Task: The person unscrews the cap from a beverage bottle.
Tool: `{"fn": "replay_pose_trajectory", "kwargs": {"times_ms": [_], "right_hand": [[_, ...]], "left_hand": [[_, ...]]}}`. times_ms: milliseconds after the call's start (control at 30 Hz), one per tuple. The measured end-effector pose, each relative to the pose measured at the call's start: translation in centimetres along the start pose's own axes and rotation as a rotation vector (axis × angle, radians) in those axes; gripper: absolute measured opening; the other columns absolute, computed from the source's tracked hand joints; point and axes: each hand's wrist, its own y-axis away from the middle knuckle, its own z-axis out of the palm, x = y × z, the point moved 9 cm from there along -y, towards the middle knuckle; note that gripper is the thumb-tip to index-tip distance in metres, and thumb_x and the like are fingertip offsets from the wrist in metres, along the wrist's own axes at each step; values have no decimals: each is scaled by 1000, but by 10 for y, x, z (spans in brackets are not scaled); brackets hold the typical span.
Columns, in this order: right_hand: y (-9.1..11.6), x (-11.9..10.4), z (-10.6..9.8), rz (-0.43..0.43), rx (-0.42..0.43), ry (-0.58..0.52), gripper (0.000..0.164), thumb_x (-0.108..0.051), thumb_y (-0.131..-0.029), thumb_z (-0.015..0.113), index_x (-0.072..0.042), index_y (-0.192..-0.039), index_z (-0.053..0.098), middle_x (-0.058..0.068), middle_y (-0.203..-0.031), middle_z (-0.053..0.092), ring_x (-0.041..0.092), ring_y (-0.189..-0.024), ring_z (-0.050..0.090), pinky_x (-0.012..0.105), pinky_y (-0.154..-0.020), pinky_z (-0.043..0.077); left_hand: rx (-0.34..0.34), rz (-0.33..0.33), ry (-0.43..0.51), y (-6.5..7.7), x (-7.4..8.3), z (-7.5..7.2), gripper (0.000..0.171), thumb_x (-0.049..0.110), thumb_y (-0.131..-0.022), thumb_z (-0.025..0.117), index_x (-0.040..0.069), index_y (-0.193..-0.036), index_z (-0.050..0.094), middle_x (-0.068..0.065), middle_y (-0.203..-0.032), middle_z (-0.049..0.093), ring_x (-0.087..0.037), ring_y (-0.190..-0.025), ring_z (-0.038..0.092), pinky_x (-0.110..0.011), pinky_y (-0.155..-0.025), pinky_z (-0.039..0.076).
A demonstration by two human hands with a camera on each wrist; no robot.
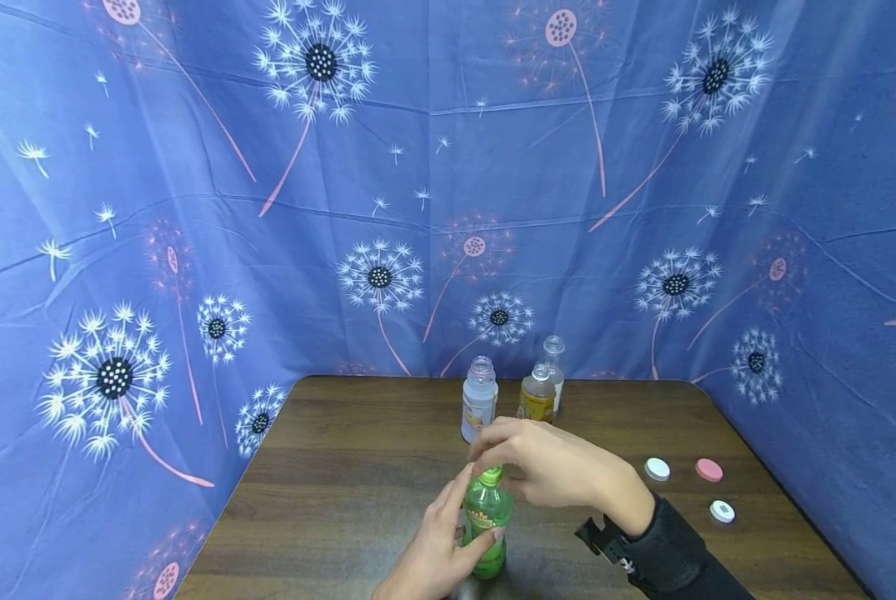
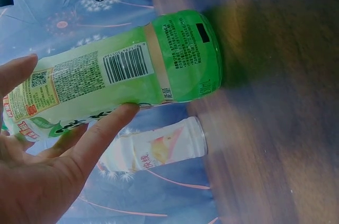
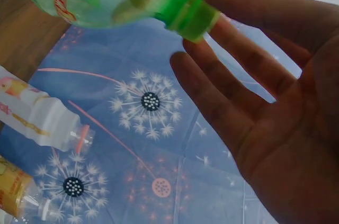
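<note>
Head view: a green bottle stands upright on the worktop, the left hand curled round its body and covering part of the label. Over its neck, the right hand pinches the green cap, largely concealing it; the right wrist view shows thumb and fingers on either side, but cuts off the bottle's base. Left wrist view loses the bottle's top at the frame edge. Behind, a white bottle is partly masked by the right hand, as is a yellow-labelled bottle, which itself half hides a clear bottle. Fine label print is too blurred to read.
</note>
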Motion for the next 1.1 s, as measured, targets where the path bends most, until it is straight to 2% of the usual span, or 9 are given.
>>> {"fn": "replay_pose_trajectory", "kwargs": {"times_ms": [167, 333, 433, 567, 667, 833, 967, 1100], "right_hand": [[-3, 3, 3, -12, -80, -44, 42, 11, -89, 68, -19, -116, 80, -6, -124, 72, 10, -120, 64, 24, -95, 57], [-6, 5, 4, -6, -99, -54, 37, 9, -89, 71, -19, -111, 82, -9, -119, 73, 8, -117, 65, 23, -95, 57], [-7, 5, 3, -16, -98, -47, 31, 5, -89, 73, -18, -107, 82, -8, -116, 73, 7, -114, 65, 21, -93, 57], [-9, 6, 1, -20, -100, -52, 29, 4, -88, 76, -18, -106, 82, -9, -114, 74, 5, -112, 66, 19, -91, 57], [-9, 7, 1, -11, -104, -65, 30, 3, -88, 77, -20, -107, 82, -10, -114, 73, 5, -112, 66, 19, -90, 57], [-10, 7, 1, -19, -100, -64, 25, -1, -89, 79, -18, -108, 82, -9, -112, 74, 4, -110, 66, 20, -90, 57], [-10, 6, 2, -5, -74, -57, 20, -9, -91, 81, -16, -110, 81, -7, -107, 74, 2, -101, 66, 20, -82, 58], [-11, 7, 3, 34, -20, -25, 15, -15, -93, 81, -15, -107, 81, -5, -101, 72, -2, -86, 63, 15, -71, 54]], "left_hand": [[-12, -36, 8, 0, -3, 0, 90, 45, -100, 70, 14, -168, 19, -22, -163, 37, -41, -132, 57, -33, -79, 62], [-7, -28, 7, 0, -3, 2, 89, 43, -100, 70, 13, -167, 21, -23, -162, 38, -40, -131, 58, -32, -80, 62], [10, 0, -16, 0, -1, 2, 87, 42, -100, 71, 13, -167, 23, -22, -159, 42, -36, -128, 60, -30, -78, 62], [24, -10, -24, 0, 0, 2, 87, 42, -100, 72, 13, -166, 24, -22, -158, 44, -36, -128, 60, -32, -78, 63], [26, -18, -17, 0, 0, 1, 87, 41, -99, 72, 16, -167, 24, -20, -158, 44, -35, -128, 59, -32, -78, 63], [39, 15, -23, 0, 1, 0, 85, 39, -99, 73, 24, -167, 24, -17, -153, 49, -26, -123, 62, -29, -75, 61], [52, 37, -39, -1, 2, -1, 85, 38, -99, 73, 31, -166, 23, -14, -148, 53, -21, -118, 64, -27, -72, 61], [55, 24, -36, -1, 1, -1, 86, 38, -98, 74, 32, -167, 23, -14, -149, 52, -20, -119, 63, -27, -73, 60]]}}
